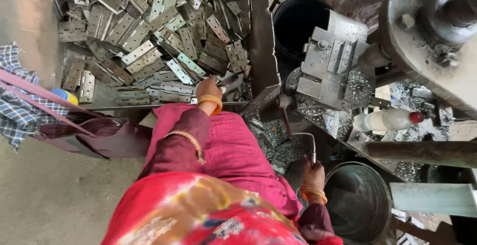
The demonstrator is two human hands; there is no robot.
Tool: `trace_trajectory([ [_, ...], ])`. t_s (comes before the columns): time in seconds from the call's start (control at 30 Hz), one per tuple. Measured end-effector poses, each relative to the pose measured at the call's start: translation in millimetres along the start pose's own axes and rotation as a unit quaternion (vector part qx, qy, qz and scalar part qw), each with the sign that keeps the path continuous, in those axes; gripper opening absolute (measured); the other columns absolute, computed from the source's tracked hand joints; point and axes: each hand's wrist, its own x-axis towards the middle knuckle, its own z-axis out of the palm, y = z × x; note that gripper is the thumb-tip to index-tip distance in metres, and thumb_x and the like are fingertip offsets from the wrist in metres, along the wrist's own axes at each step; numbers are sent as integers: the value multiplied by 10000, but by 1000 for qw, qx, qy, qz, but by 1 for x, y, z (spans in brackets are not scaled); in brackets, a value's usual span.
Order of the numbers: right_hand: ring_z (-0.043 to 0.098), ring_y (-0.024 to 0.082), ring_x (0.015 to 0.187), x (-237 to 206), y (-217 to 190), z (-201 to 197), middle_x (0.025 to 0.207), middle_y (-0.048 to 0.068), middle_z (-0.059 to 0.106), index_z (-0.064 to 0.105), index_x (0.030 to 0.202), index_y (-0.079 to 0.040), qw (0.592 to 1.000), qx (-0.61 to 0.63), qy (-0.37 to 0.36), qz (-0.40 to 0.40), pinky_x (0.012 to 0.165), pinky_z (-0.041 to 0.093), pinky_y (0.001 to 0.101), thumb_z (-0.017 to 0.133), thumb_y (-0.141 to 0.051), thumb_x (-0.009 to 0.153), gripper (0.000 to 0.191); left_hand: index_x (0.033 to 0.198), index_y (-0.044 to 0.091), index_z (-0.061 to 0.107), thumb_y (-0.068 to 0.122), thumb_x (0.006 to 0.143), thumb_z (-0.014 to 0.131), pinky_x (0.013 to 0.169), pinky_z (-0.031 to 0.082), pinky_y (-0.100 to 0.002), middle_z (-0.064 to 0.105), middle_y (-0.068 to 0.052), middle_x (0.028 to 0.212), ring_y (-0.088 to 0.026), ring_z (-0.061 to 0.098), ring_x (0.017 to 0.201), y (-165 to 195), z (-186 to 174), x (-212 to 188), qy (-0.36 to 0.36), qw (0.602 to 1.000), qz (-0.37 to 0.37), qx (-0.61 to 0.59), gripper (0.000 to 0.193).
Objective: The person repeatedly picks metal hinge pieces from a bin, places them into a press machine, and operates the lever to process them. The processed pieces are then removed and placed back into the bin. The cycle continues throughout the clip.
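The left hand (208, 87) reaches up into a big pile of flat metal hinge plates (149, 31) that fills the tray at 11 o'clock of the view. Its fingers close around one hinge plate (227, 81) at the lower right edge of the pile, just beside the steel divider (261, 36). Orange bangles (211, 102) sit on this wrist.

The right hand (313, 171) is lower, at about 5 o'clock, and it grips the end of a thin bent metal lever (303, 138) that goes up toward the press fixture (328, 64). The fingers are wrapped tight on the lever. This wrist also wears bangles.

The fixture is a grey steel block at 1 o'clock, with metal chips scattered around it. A black bucket (293, 24) stands behind it at 12 o'clock, and a dark metal bucket (360, 203) is just right of the right hand. A white plastic bottle with a red cap (385, 120) lies at 3 o'clock. A maroon bag (94, 136) and checked cloth (17, 106) lie at 9 o'clock.
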Motion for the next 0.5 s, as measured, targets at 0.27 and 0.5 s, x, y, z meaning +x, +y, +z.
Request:
trace_trajectory([
  [0.27,643,356,1119,-81,-174,-56,1196,135,684,620,1281,-90,924,106,159,-331,939,509,438,792,-138,823,492,1177,-15,664,69,823,780,848,553,-291,752,-109,1060,-181,700,927,14,2,-48,-102,886,-37,-451,383],
  [0.5,732,305,905,-76,-211,-32,1083,145,744,593,1417,-46,906,240,-46,-347,795,586,402,783,-128,858,596,1185,-25,704,79,896,628,824,525,-260,748,-59,1023,-94,702,914,46,12,-84,-155,923,88,-342,317],
])
